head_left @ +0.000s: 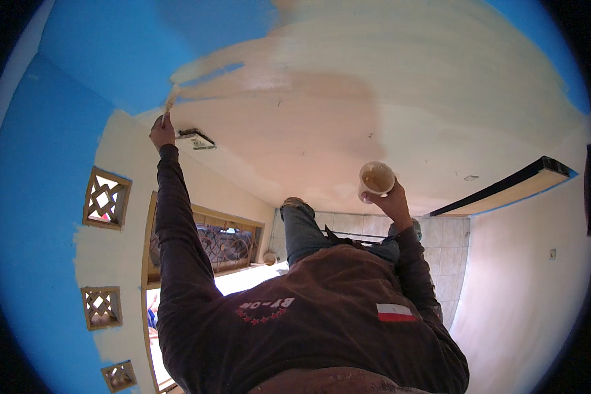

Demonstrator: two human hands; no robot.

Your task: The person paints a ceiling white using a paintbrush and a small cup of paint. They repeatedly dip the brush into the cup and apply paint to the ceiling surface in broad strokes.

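My left hand, raised at the end of an outstretched arm, grips a paintbrush by its handle. The bristles touch the wall where blue paint meets cream paint, close to the corner. A few streaks of blue show between cream strokes beside the brush. Lower and to the right, my right hand is wrapped round a pale plastic cup with cream-coloured paint inside. The cup is tilted so that its mouth shows. Part of the wall around both hands is cream, with a pinkish shaded patch.
An uncovered switch box sits in the wall just below my left hand. A dark-edged shelf juts out at the right. Lattice vent blocks and a wooden-framed opening are on the left. Pale tiles lie beyond my legs.
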